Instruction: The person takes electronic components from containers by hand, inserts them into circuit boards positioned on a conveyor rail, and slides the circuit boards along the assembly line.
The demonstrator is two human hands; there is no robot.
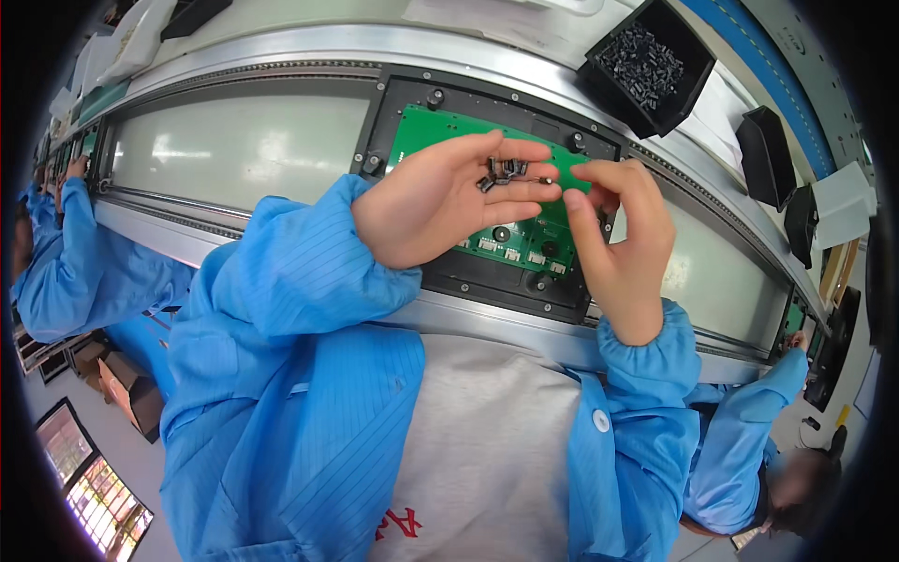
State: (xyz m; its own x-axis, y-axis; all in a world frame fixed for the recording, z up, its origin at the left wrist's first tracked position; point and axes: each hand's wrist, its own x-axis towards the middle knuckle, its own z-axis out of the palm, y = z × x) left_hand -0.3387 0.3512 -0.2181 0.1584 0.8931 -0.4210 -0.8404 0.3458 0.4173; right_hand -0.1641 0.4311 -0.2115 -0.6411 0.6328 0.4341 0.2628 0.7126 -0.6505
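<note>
Palm up, my left hand [435, 197] is above the board, its fingers stretched to the right. Several small black cylindrical capacitors [506, 170] rest loose across those fingers, one of them close to the fingertips. My right hand [626, 234] hovers just right of them, thumb and forefinger slightly apart with nothing visible between them. Beneath both hands lies a green circuit board [426, 126], partly hidden by my left hand. White connectors [511, 254] line its near edge. A black frame [468, 284] with knobs surrounds the board.
A black bin [655, 70] of similar capacitors stands at the far right, with another black bin [765, 159] beyond it. The frame sits on a conveyor with metal rails [309, 42]. Co-workers in blue sleeves work at the left [103, 272] and right [749, 440].
</note>
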